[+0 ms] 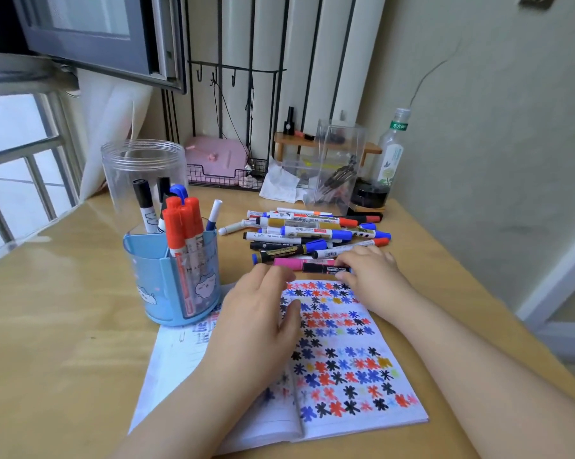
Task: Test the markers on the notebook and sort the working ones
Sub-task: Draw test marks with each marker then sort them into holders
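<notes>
An open notebook lies on the desk, its right page full of coloured marker stars. My left hand rests flat on its left page, fingers relaxed. My right hand grips a dark-barrelled marker lying just above the notebook's top edge, beside a pink marker. Behind them sits a loose pile of markers. A blue pen holder to the left holds several red, black and blue markers.
A clear round jar stands behind the pen holder. A clear plastic box, a bottle, crumpled paper and a pink case line the back. The wall is close on the right.
</notes>
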The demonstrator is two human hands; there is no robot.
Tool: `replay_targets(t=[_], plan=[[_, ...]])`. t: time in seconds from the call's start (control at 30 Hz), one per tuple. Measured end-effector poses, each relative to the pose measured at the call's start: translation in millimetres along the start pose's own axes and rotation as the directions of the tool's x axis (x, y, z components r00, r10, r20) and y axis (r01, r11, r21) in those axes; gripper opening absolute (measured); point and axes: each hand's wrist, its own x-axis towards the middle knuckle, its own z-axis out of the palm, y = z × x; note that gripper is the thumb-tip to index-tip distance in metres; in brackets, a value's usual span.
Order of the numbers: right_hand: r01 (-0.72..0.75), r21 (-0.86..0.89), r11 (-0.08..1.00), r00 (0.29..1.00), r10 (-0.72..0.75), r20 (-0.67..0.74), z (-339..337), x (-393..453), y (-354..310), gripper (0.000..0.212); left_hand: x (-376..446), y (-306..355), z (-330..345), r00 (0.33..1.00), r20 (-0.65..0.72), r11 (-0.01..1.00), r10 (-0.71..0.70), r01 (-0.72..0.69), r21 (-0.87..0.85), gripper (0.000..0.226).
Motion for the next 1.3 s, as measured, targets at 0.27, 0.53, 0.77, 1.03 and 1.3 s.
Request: replay_targets(t=[0.27, 0.53, 0.77, 1.03, 1.3], plan=[[0.308, 0.014, 0.951, 0.943, -0.303, -0.136, -26, -89, -14, 0.018, -2, 5, 1, 0.973, 0.178, 0.983, 0.147, -0.163, 0.079, 0.036], [0.291, -0.029, 0.956, 0.932, -0.291, -0.217, -25, -129, -20, 0.014, -12, 15, 6, 0.889, 0.337, 0.931, 0.309, -0.356, 0.085, 0.04], [0.387, -0.182, 0.904, 0.88, -0.421, -0.217, -21, -120, -40, 0.011, -13, 16, 8, 0.884, 0.412, 0.973, 0.222, -0.228, -0.035, 0.023], [0.45, -0.005, 0.893, 0.885, -0.447, -0.13, -31, -126, -30, 0.025, -12, 18, 3, 0.828, 0.482, 0.955, 0.287, -0.206, -0.213, 0.024], [0.447, 0.001, 0.895, 0.893, -0.446, -0.057, -45, -134, -28, 0.031, -16, 23, 2, 0.82, 0.441, 0.924, 0.365, -0.259, -0.283, 0.022]])
